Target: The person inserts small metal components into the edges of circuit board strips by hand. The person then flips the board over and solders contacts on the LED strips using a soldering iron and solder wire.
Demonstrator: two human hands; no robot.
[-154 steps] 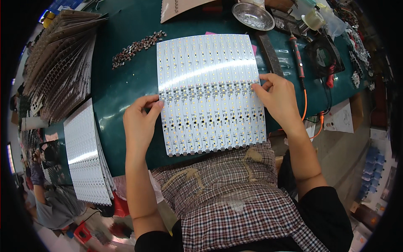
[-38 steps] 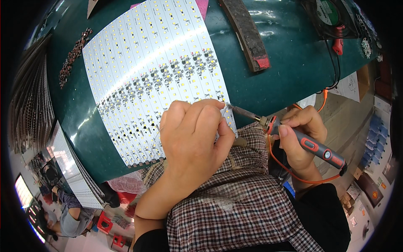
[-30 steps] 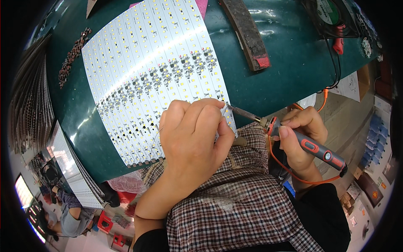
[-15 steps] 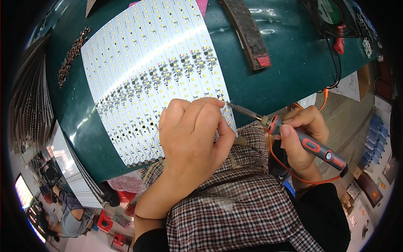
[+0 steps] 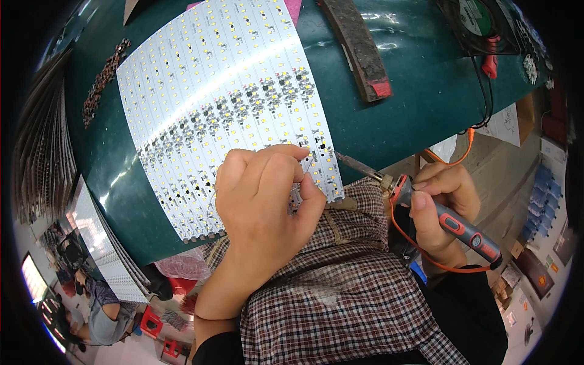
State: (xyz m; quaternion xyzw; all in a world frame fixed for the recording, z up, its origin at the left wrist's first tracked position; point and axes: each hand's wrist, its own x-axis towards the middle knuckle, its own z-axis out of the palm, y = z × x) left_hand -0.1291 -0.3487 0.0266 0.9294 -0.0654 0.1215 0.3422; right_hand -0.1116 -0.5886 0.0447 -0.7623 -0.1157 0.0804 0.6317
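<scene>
A white panel of LED strips, dotted with yellow LEDs and small black components, lies on the green table. My left hand is over its lower right part, fingers pinched on a thin solder wire. A loop of the wire shows left of the hand. My right hand, off the table's near edge, is closed round a grey and red soldering iron. The iron's tip points up and left, close to the panel's right edge; whether it touches cannot be told. An orange cord hangs from the handle's end.
A dark bar with a red end lies right of the panel. A fan stands at the far right. Small brown parts lie left. Stacked strip panels stand beyond the left edge. A seated person is at lower left.
My left hand has moved left with the solder wire, uncovering more of the panel's right edge. The soldering iron has shifted slightly right and down, its tip drawn back from the strip components.
</scene>
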